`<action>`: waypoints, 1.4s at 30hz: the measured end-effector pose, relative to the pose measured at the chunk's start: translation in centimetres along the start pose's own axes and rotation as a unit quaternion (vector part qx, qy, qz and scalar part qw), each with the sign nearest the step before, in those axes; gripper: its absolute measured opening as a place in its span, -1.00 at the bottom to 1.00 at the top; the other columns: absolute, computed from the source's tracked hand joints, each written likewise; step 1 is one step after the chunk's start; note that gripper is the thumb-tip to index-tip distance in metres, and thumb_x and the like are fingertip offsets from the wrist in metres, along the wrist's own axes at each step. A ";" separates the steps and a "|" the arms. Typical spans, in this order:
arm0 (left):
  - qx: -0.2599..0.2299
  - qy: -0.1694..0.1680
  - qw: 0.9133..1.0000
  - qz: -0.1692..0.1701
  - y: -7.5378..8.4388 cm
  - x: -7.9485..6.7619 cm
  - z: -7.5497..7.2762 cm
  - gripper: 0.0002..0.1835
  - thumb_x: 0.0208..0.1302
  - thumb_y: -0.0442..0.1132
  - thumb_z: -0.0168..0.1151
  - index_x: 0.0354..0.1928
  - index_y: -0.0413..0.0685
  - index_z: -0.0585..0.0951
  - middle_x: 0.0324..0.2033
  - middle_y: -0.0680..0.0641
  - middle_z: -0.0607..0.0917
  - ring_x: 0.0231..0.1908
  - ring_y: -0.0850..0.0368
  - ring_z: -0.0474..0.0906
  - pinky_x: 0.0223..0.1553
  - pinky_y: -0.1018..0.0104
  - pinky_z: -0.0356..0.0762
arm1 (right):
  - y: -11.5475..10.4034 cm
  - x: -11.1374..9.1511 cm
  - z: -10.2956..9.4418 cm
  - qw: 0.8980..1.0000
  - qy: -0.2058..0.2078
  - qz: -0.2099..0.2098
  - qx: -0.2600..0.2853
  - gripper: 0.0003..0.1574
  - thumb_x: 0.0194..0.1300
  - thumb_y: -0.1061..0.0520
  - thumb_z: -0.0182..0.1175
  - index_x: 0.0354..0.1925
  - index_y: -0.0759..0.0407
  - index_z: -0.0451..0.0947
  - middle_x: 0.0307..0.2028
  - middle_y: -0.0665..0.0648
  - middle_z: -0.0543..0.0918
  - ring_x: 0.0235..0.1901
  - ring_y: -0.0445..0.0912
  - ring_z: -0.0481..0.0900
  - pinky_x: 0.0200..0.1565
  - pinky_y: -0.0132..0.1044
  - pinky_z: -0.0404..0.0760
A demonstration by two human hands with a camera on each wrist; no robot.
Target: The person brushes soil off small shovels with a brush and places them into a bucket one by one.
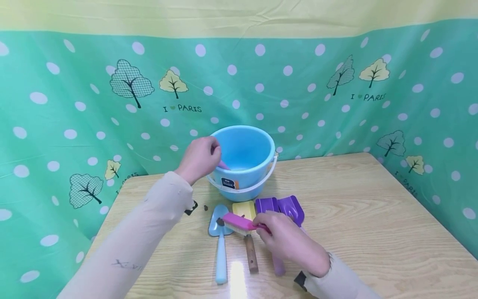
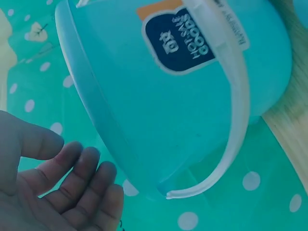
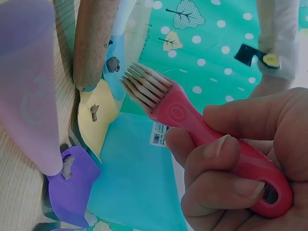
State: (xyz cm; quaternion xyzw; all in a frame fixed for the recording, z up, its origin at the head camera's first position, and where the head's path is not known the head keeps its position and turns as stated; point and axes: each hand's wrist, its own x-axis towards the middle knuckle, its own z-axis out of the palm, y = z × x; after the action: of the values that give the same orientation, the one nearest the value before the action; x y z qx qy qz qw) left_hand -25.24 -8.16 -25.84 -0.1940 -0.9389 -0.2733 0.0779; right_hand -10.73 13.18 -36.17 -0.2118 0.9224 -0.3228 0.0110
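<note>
My left hand is over the left rim of a light blue bucket, which has a white handle. Its fingers are loosely bent with nothing between them in the left wrist view. Just below it, a small pink-purple piece shows inside the bucket; the rest is hidden. My right hand grips a pink scrub brush by its handle, bristles downward, above a row of toy shovels. These are a blue shovel, a yellow shovel with wooden handle, and purple shovels.
Dark clumps lie on the shovel blades, and a small dark bit sits on the wooden table. A green dotted curtain hangs behind the table and at both sides.
</note>
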 end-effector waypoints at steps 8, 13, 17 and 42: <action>-0.001 0.033 0.999 0.006 -0.8 -2.8 0.3 -0.81 0.31 -0.22 0.00 -0.22 -0.12 0.59 -0.32 -0.02 0.61 -0.33 0.06 0.45 -0.32 0.21 0.44 | 0.0 0.0 -0.1 1.000 0.006 -0.002 -0.005 -0.77 0.25 0.23 0.22 -0.11 0.05 0.64 -0.26 -0.07 0.64 -0.35 -0.27 0.49 -0.26 -0.39 0.55; 0.005 0.045 0.999 0.009 -1.4 -4.2 0.2 -0.77 0.31 -0.20 0.02 -0.16 -0.17 0.59 -0.32 -0.03 0.59 -0.29 0.05 0.47 -0.23 0.18 0.47 | 0.1 -0.1 -0.2 1.000 0.012 -0.005 -0.006 -0.78 0.25 0.23 0.21 -0.11 0.06 0.64 -0.24 -0.07 0.65 -0.35 -0.26 0.49 -0.27 -0.38 0.54; 0.011 0.042 0.999 0.015 -1.6 -5.3 0.4 -0.79 0.29 -0.19 0.04 -0.21 -0.16 0.59 -0.33 -0.04 0.61 -0.29 0.03 0.50 -0.21 0.15 0.48 | 0.1 -0.1 -0.4 1.000 0.013 -0.005 -0.004 -0.76 0.24 0.26 0.21 -0.12 0.07 0.64 -0.27 -0.06 0.65 -0.40 -0.25 0.48 -0.32 -0.40 0.53; -0.004 -0.019 0.999 -0.039 -2.4 -12.2 4.4 -0.78 0.21 -0.14 0.20 -0.18 -0.10 0.63 -0.37 0.05 0.62 -0.34 0.15 0.52 -0.29 0.24 0.51 | 0.3 -0.2 -1.0 0.999 0.027 -0.011 -0.017 -0.80 0.23 0.25 0.23 -0.15 0.09 0.64 -0.36 -0.08 0.61 -0.42 -0.24 0.44 -0.37 -0.40 0.50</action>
State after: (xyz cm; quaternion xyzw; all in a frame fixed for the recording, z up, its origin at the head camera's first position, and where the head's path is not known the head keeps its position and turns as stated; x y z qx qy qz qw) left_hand -15.31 -11.54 -33.75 -0.1623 -0.9459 -0.2766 0.0484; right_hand -10.79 14.02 -35.58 -0.2130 0.9254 -0.3127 -0.0210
